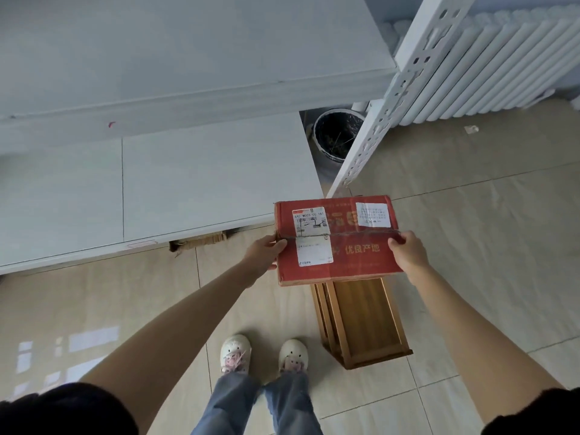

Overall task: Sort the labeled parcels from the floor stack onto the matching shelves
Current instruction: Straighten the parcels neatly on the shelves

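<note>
Both hands hold a red parcel (337,241) flat in the air above the tiled floor (470,215). Left hand (265,252) grips its left edge, fingers curled on it; right hand (408,251) grips the right edge likewise. Wooden box (361,321) stands below it, white shelf (157,183) just left, bin (337,133) behind.

You wear short black sleeves (62,409) at the frame's lower corners, bare forearms, blue jeans (260,403) bottom centre, and white shoes (235,351) with pink laces.
</note>
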